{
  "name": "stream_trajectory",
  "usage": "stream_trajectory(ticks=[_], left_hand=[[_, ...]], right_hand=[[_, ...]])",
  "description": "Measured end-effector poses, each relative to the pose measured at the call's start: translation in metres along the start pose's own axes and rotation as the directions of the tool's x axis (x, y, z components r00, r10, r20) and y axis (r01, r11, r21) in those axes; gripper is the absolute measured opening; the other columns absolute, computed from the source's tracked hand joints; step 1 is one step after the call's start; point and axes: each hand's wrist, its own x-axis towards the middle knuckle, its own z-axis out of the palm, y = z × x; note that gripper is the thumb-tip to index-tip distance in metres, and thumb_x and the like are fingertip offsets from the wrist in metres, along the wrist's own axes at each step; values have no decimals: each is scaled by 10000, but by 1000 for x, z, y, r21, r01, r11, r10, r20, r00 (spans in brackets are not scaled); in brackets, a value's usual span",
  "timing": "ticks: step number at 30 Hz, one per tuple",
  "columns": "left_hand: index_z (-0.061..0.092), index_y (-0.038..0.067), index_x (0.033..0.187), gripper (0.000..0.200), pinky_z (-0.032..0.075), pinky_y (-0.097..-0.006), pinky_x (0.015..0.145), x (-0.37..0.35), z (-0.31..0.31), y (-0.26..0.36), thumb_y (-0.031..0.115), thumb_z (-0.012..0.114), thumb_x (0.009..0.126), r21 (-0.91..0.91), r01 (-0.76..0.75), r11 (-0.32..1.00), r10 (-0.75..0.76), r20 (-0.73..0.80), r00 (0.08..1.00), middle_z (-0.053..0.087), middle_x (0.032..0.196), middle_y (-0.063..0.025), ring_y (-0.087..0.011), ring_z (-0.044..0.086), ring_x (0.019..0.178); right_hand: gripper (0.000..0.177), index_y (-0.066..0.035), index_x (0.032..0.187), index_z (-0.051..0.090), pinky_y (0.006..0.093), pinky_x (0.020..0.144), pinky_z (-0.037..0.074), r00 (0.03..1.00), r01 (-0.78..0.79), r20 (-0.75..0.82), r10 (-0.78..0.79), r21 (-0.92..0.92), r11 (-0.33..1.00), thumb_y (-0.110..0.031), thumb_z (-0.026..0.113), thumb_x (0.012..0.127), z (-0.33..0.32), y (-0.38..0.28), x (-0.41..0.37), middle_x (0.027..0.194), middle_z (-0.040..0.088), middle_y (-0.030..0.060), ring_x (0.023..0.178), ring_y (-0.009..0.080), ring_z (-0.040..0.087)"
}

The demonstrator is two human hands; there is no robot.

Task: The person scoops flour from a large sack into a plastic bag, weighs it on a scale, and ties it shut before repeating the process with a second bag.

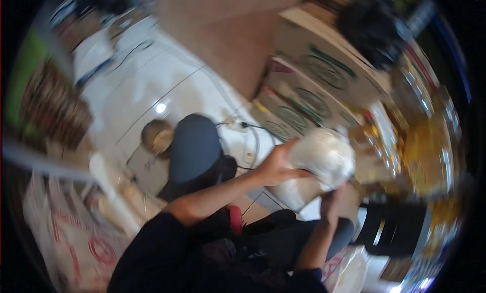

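A rounded white bundle in shiny clear plastic (324,156) is held up above my lap, in front of stacked cartons. My left hand (277,165) grips its left side, with the thumb underneath and the fingers against its side. Below the bundle, my right hand (333,199) touches its lower edge; its fingers are blurred and partly hidden. Another whitish plastic-wrapped item (292,192) lies lower down, just beneath my left hand.
Cardboard cartons (324,70) are stacked ahead, with a black plastic bag (372,30) on top. Yellow packets (425,151) fill the right side. Cables (255,136) cross the tiled floor (152,85). A printed sack (76,242) stands at lower left.
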Motion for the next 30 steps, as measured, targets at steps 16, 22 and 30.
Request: stream_trajectory(ticks=[16,22,30], left_hand=[[587,-24,1064,417,499,-274,744,-133,-197,256,203,762,762,717,121,686,607,-656,448,653,955,-90,-147,624,809],[608,13,1043,436,489,-345,774,-257,-215,219,222,778,700,523,849,69,631,-683,369,672,920,-146,-249,648,856],[627,31,1057,490,483,-424,814,-404,-251,174,350,756,708,-23,992,-125,205,-979,3,665,965,-199,-362,631,932]], right_hand=[[713,2,1408,276,369,985,397,986,69,-167,-26,263,962,-543,297,949,-13,-60,13,1311,440,205,1147,297,499],[659,-1,1410,274,366,1008,358,991,-1,-128,32,240,971,-484,326,965,-17,-50,17,1288,457,178,1136,263,492],[574,-11,1401,293,367,1052,313,977,-40,-191,94,268,963,-411,291,989,-28,-46,24,1298,448,164,1151,248,469]])
